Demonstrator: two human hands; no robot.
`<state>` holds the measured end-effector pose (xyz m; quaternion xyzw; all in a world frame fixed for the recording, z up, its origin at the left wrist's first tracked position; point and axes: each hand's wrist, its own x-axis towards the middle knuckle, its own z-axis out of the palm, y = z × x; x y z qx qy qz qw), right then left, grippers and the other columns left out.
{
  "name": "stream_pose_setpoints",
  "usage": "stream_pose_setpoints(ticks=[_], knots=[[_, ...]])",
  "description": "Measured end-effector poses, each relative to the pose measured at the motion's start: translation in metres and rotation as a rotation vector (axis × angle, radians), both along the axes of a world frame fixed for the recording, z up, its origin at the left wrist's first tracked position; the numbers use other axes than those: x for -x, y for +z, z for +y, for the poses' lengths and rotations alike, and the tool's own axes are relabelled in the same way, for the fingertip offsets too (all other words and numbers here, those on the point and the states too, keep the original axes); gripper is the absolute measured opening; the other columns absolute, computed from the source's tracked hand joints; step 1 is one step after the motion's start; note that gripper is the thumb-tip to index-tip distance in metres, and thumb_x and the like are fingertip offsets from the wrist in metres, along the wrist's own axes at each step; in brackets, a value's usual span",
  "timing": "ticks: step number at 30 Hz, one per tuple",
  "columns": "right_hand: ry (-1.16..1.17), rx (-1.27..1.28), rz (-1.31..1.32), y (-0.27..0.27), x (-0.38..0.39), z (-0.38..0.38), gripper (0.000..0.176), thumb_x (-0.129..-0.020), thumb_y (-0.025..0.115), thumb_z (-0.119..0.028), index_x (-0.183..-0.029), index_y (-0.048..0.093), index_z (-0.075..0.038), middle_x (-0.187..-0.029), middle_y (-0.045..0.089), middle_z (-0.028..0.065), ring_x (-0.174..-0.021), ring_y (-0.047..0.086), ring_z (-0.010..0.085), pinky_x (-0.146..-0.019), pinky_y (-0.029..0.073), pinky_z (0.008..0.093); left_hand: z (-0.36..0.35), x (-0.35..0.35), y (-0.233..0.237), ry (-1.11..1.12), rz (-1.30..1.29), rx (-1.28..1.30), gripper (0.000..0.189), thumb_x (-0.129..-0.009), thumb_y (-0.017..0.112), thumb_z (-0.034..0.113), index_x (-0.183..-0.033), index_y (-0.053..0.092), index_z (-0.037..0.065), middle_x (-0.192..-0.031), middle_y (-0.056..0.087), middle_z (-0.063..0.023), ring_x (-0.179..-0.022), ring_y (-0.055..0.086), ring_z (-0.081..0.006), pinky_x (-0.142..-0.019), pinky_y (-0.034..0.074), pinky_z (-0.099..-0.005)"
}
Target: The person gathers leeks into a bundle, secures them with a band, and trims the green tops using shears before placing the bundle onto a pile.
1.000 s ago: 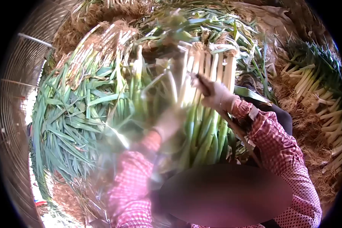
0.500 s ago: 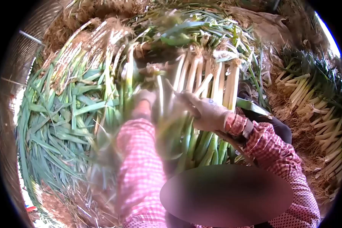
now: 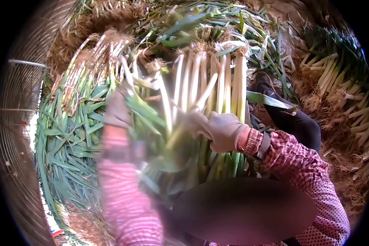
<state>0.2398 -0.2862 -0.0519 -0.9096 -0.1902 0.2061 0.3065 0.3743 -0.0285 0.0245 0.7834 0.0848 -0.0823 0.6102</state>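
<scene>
My right hand (image 3: pixel 225 131), in a pale glove, is closed with its fingers curled around a leek (image 3: pixel 207 91) that slants over the others. Under it lies a row of leeks (image 3: pixel 194 82) with white stems side by side, roots pointing away from me and green leaves toward me. My left hand (image 3: pixel 118 110), also gloved and smeared by motion, is to the left, beside blurred green leaves (image 3: pixel 145 108); its fingers do not show clearly. Between the hands, a single leek (image 3: pixel 165 96) stretches from its root tuft toward me.
A heap of untrimmed leeks (image 3: pixel 74 139) fills the left side. Loose leaves (image 3: pixel 188 24) cover the ground at the back. More leeks with roots (image 3: pixel 330 76) lie in a long pile at right, beyond a dark-clad leg (image 3: pixel 293 117). A ribbed curved wall (image 3: pixel 18 98) stands far left.
My left hand has swung left and slightly away from the row, and blurred leaves now show beside it. My right hand stays over the row. The view has shifted a little.
</scene>
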Motion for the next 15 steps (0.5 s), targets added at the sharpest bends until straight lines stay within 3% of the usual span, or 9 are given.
stream_pose_setpoints(ticks=[3, 4, 7, 9, 11, 13, 15], knots=[[0.019, 0.034, 0.048, -0.001, -0.002, 0.000, 0.091, -0.071, 0.066, -0.010, -0.153, 0.028, -0.015, -0.094, 0.064, 0.0202, -0.083, 0.068, 0.0410, -0.069, 0.055, 0.0500, -0.010, -0.079, 0.096, -0.164, -0.209, -0.532, 0.044, -0.105, 0.052, 0.037, -0.119, 0.068, -0.001, -0.097, 0.067, -0.0168, -0.082, 0.065, -0.0239, -0.083, 0.055, -0.0340], [0.023, 0.052, 0.086, 0.001, -0.004, 0.000, 0.092, -0.071, 0.066, -0.010, -0.153, 0.027, -0.015, -0.095, 0.064, 0.0202, -0.084, 0.068, 0.0407, -0.070, 0.055, 0.0499, -0.013, -0.107, 0.119, -0.196, -0.308, -0.681, 0.045, -0.103, 0.054, 0.039, -0.122, 0.064, -0.001, -0.101, 0.066, -0.0178, -0.086, 0.064, -0.0248, -0.086, 0.054, -0.0343], [0.010, 0.027, 0.063, 0.002, -0.006, -0.001, 0.094, -0.070, 0.067, -0.010, -0.154, 0.026, -0.016, -0.092, 0.064, 0.0191, -0.084, 0.069, 0.0388, -0.071, 0.055, 0.0491, -0.026, -0.159, 0.127, -0.289, -0.481, -1.027, 0.056, -0.098, 0.059, 0.043, -0.132, 0.053, -0.001, -0.113, 0.063, -0.0208, -0.099, 0.061, -0.0276, -0.093, 0.051, -0.0351], [0.041, -0.011, 0.082, 0.005, -0.010, -0.006, 0.087, -0.074, 0.067, -0.012, -0.153, 0.031, -0.009, -0.094, 0.066, 0.0186, -0.083, 0.070, 0.0344, -0.069, 0.056, 0.0453, -0.032, -0.170, 0.092, -0.365, -0.355, -1.312, 0.066, -0.095, 0.063, 0.046, -0.139, 0.046, -0.001, -0.121, 0.060, -0.0228, -0.108, 0.060, -0.0295, -0.098, 0.049, -0.0356], [-0.013, -0.143, 0.117, 0.001, -0.013, -0.007, 0.086, -0.075, 0.067, -0.014, -0.153, 0.033, -0.006, -0.095, 0.067, 0.0189, -0.083, 0.070, 0.0327, -0.069, 0.056, 0.0435, -0.032, -0.158, 0.044, -0.521, -0.071, -1.551, 0.078, -0.092, 0.067, 0.049, -0.145, 0.039, 0.000, -0.129, 0.058, -0.0248, -0.117, 0.058, -0.0314, -0.103, 0.048, -0.0361], [-0.156, -0.327, 0.178, -0.015, -0.013, -0.015, 0.088, -0.075, 0.068, -0.015, -0.154, 0.031, -0.007, -0.093, 0.067, 0.0198, -0.084, 0.070, 0.0338, -0.073, 0.056, 0.0436, -0.026, -0.128, -0.019, -0.628, 0.170, -1.549, 0.091, -0.089, 0.071, 0.051, -0.152, 0.032, 0.000, -0.137, 0.055, -0.0268, -0.126, 0.056, -0.0333, -0.109, 0.046, -0.0366], [-0.213, -0.510, 0.203, -0.028, -0.011, -0.025, 0.093, -0.073, 0.069, -0.015, -0.156, 0.028, -0.007, -0.093, 0.067, 0.0210, -0.085, 0.069, 0.0358, -0.076, 0.056, 0.0438, -0.018, -0.098, -0.081, -0.576, 0.250, -1.411, 0.105, -0.084, 0.074, 0.056, -0.157, 0.023, 0.000, -0.145, 0.050, -0.0276, -0.135, 0.051, -0.0357, -0.114, 0.041, -0.0393]])
